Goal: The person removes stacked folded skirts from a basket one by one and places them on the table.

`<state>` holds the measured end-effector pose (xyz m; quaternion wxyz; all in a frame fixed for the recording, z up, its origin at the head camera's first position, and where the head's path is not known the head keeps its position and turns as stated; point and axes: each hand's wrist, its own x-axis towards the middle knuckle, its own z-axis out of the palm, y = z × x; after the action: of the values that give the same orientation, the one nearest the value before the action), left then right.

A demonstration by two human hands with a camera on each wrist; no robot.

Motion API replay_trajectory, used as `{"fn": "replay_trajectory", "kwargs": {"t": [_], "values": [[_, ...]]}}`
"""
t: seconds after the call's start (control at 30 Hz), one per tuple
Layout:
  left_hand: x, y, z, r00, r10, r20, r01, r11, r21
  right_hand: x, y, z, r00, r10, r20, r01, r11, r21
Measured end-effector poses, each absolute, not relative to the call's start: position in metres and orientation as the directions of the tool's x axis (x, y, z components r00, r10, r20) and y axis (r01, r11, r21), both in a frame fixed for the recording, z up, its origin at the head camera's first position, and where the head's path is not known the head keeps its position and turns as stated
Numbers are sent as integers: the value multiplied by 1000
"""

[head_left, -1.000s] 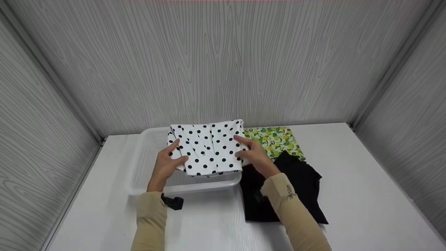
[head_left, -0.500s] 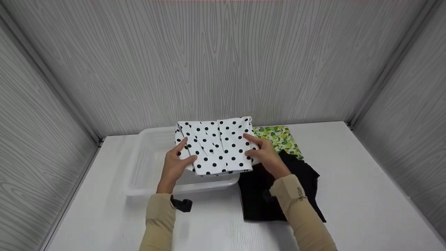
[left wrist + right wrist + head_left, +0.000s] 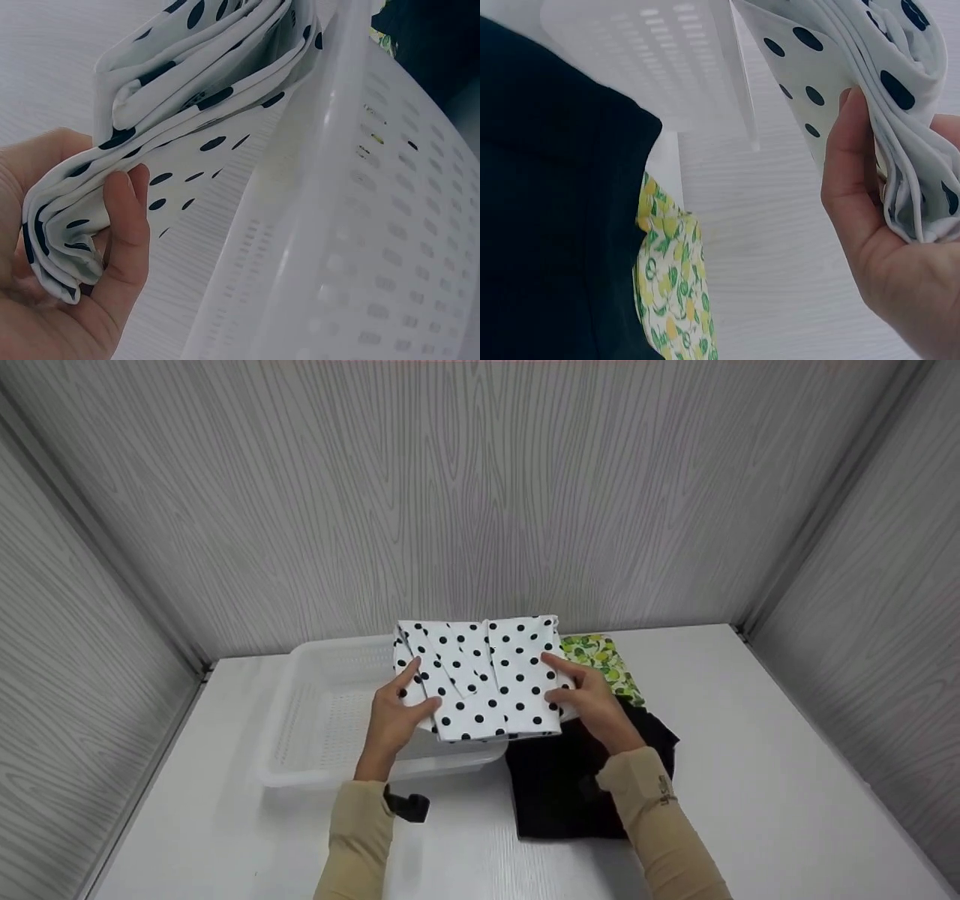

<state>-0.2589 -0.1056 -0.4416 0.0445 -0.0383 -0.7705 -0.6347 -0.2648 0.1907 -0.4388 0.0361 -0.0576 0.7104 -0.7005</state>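
Observation:
A folded white cloth with black polka dots (image 3: 495, 682) hangs in the air between both hands, over the right part of a white plastic basket (image 3: 277, 765). My left hand (image 3: 394, 720) grips its left edge, thumb on the near face and other fingers behind. On the opposite edge, my right hand (image 3: 596, 701) pinches the cloth the same way. Several stacked layers of the polka-dot cloth (image 3: 202, 105) show in the left wrist view, curled inside the palm. In the right wrist view the layers (image 3: 900, 127) are bunched between thumb and fingers.
Right of the basket lies a black folded garment (image 3: 562, 795), partly under the right forearm. Behind it is a green and yellow lemon-print cloth (image 3: 607, 664), partly hidden by the polka-dot cloth. The white table (image 3: 750, 780) meets grey wood-grain walls (image 3: 480, 495) at the back and sides.
Both hands have carried the polka-dot cloth to the right in the head view, covering more of the lemon-print cloth and uncovering more of the basket. The grip looks the same.

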Motion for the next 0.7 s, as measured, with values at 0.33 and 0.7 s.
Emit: {"fn": "replay_trajectory", "kwargs": {"t": [0.33, 0.7], "values": [[-255, -84, -439, -989, 39, 140, 144, 151, 978, -261, 216, -439, -990, -117, 77, -78, 1, -997], [-253, -57, -444, -981, 83, 177, 188, 155, 970, -250, 242, -435, -996, -76, 37, -43, 81, -996]]}}
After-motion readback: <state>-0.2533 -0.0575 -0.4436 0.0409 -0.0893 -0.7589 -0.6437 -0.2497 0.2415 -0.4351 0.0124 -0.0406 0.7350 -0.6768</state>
